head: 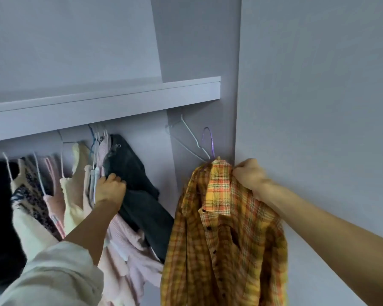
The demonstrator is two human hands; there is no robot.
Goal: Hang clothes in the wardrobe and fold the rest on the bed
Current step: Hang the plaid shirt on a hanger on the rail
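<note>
One plaid shirt (226,228), two hands (111,188).

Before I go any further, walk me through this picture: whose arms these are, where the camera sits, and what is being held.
There is no machine here. A person wears one wide-angle camera on the head, so you look forward and down along their own two arms into an open wardrobe.

The right hand grips an orange and yellow plaid shirt by its shoulder. The shirt sits on a purple hanger whose hook is not yet on a rail. A bare white hanger hangs just behind it.

The left hand reaches in with its fingers on a dark garment, at the right end of a row of hung clothes under a shelf.
</note>
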